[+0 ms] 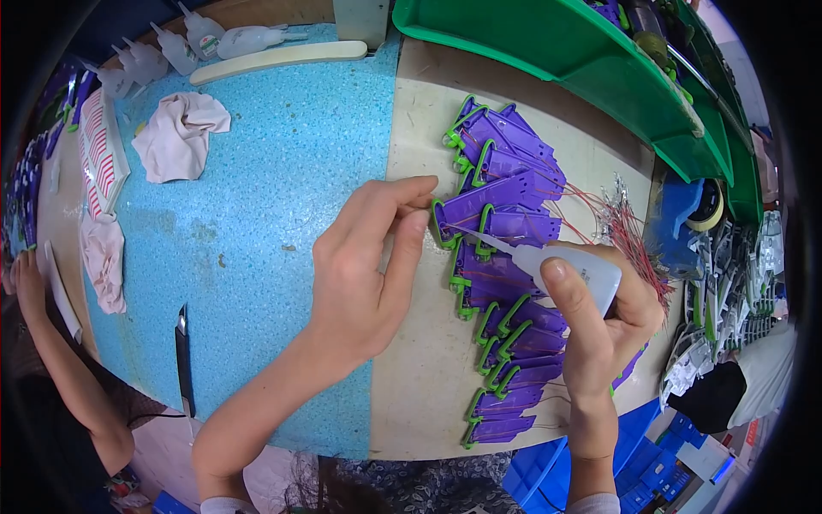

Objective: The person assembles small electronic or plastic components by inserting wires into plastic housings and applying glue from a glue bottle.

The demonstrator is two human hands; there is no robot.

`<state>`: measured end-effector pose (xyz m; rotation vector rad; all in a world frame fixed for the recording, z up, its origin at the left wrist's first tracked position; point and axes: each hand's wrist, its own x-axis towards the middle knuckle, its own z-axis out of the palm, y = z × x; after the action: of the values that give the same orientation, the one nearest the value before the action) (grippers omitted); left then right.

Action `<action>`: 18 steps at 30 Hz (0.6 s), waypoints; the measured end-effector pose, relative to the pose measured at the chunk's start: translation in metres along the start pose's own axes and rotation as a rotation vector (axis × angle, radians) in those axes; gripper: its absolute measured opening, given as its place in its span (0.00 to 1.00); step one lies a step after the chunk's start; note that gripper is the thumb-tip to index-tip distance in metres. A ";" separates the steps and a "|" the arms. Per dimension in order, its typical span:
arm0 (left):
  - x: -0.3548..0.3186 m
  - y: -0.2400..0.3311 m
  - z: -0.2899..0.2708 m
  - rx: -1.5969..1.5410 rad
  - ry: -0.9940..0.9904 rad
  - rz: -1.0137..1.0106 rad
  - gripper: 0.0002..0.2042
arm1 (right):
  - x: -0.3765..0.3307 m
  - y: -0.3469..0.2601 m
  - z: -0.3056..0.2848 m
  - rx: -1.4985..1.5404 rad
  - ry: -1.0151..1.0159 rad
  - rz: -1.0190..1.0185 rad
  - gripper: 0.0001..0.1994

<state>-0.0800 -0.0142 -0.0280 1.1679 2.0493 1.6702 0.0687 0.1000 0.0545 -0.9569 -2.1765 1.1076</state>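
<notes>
My right hand (pixel 599 317) grips a translucent white squeeze bottle (pixel 580 272) with a long thin nozzle. The nozzle points left, its tip at the green-edged end of a purple plastic part (pixel 488 202). Just left of that part is my left hand (pixel 364 270), index finger and thumb apart, nothing visible between them; its other fingers are partly hidden. Several more purple parts with green rims (pixel 514 265) lie overlapped in a column down the board. Thin red wires (pixel 591 206) run from them to a bundle with silvery ends on the right.
A blue speckled mat (pixel 257 223) covers the left side, with a black-handled craft knife (pixel 183 360), crumpled cloth (pixel 181 137) and, behind, several squeeze bottles (pixel 175 50). A green bin (pixel 548 43) overhangs the back right. Tape (pixel 709 206) sits at right. Another person's arm (pixel 64 360) shows at left.
</notes>
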 end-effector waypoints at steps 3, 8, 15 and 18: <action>0.004 0.005 -0.004 0.078 -0.112 -0.041 0.10 | -0.005 -0.003 -0.005 0.110 0.057 0.144 0.09; 0.010 0.005 -0.007 -0.068 -0.159 -0.181 0.09 | -0.015 -0.002 -0.024 0.237 0.203 0.189 0.12; 0.004 0.016 -0.002 0.047 -0.314 -0.021 0.07 | -0.005 0.005 -0.027 0.257 0.272 0.114 0.13; 0.000 0.011 0.003 0.059 -0.258 0.057 0.07 | 0.002 0.008 -0.016 0.192 0.235 0.136 0.08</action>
<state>-0.0737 -0.0121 -0.0192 1.3931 1.9330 1.4060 0.0810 0.1125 0.0568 -1.1008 -1.8055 1.1776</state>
